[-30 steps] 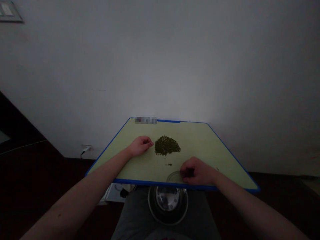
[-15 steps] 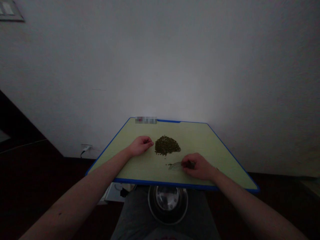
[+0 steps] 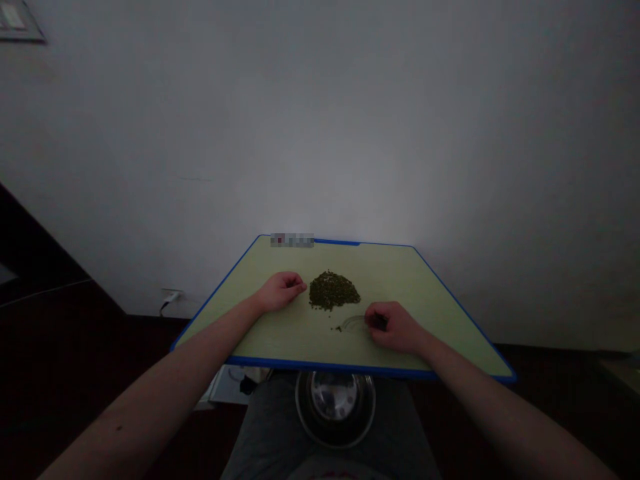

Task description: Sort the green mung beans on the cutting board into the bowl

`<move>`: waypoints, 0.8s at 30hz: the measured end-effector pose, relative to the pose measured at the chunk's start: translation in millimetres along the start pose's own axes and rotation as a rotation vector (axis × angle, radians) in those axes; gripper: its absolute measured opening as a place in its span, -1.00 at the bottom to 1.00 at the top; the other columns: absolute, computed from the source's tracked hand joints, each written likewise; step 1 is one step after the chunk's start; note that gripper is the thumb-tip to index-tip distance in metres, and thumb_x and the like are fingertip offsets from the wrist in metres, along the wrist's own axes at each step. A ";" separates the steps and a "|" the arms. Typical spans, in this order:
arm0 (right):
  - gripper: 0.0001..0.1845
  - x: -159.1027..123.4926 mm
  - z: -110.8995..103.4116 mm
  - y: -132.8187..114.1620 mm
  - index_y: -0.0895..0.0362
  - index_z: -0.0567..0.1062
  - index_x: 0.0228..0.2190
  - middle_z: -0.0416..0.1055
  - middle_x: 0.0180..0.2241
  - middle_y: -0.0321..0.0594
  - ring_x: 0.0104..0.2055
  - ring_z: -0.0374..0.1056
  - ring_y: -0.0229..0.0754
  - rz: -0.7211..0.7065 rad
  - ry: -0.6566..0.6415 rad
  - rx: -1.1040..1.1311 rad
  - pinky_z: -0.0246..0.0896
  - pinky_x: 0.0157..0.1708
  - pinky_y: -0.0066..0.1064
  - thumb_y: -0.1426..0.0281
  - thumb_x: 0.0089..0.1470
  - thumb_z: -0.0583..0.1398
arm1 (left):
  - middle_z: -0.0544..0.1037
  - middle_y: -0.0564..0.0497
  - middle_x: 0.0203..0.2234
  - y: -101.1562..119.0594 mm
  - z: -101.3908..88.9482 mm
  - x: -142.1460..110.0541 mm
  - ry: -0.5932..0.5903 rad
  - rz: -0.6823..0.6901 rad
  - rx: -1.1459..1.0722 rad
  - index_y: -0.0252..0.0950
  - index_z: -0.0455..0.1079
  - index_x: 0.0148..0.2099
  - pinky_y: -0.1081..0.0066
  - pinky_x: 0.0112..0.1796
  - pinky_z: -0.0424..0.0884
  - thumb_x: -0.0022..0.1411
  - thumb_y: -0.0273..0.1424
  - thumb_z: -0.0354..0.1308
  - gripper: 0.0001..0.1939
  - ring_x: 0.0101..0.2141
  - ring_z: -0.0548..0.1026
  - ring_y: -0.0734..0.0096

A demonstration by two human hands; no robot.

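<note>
A heap of small dark-green grains (image 3: 334, 291) lies in the middle of a pale-topped folding table (image 3: 280, 340) with a blue edge. Just left of the heap, my left hand (image 3: 282, 291) rests on the tabletop, thumb and fingers drawn together; anything inside the pinch is hidden. My right hand (image 3: 393, 327), nearer to me and to the right, has its fingers closed on a thin, clear, curved piece (image 3: 354, 321). Its full shape is too faint to make out. A few loose grains (image 3: 339, 329) lie by the clear piece's left end.
On my lap, below the table's front edge, is a round metal bowl (image 3: 336, 437) holding something shiny and clear. A wall (image 3: 320, 133) rises behind the table. At the lower left wall, a plug sits in a socket (image 3: 173, 295). A blurred patch (image 3: 292, 241) covers the table's back edge.
My right hand has moved away from me across the tabletop with the clear curved piece, from near the front edge to beside the loose grains. My left hand and the heap have stayed put.
</note>
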State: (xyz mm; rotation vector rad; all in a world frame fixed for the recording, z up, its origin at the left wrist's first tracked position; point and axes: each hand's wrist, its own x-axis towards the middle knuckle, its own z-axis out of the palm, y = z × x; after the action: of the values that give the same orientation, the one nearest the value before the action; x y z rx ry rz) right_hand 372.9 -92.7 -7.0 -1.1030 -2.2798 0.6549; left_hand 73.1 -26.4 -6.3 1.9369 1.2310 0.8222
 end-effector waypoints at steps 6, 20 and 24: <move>-0.90 0.0 0.8 -2.4 0.19 0.37 -0.50 0.25 -0.60 -0.35 -0.57 0.12 -0.37 0.007 -0.038 0.032 0.04 -0.56 -0.56 0.52 -0.21 0.10 | 0.26 0.15 -0.74 0.1 -0.6 0.6 -0.002 -0.001 -0.002 -0.33 0.29 -0.47 0.52 -0.61 0.09 0.04 -0.16 0.04 -0.70 -0.68 0.18 0.59; -0.88 -6.0 -2.4 -13.2 0.20 0.40 -0.50 0.26 -0.60 -0.35 -0.57 0.15 -0.37 -0.041 -0.184 0.079 0.06 -0.58 -0.56 0.53 -0.24 0.13 | 0.26 0.15 -0.74 0.2 -1.3 0.8 0.006 0.017 0.031 -0.32 0.29 -0.48 0.52 -0.62 0.09 0.05 -0.16 0.03 -0.69 -0.68 0.17 0.59; -0.86 -8.6 -3.9 -17.0 0.21 0.42 -0.49 0.30 -0.59 -0.35 -0.57 0.18 -0.37 -0.049 -0.246 0.106 0.08 -0.58 -0.57 0.53 -0.25 0.14 | 0.26 0.15 -0.75 1.9 -1.7 0.7 -0.002 -0.002 0.019 -0.33 0.30 -0.47 0.52 -0.62 0.09 0.04 -0.16 0.03 -0.69 -0.69 0.17 0.59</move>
State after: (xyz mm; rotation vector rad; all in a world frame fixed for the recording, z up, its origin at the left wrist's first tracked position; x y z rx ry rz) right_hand 370.4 -108.3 4.4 -0.9587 -2.4360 0.9247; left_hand 72.9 -25.9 -3.7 1.9510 1.2443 0.8102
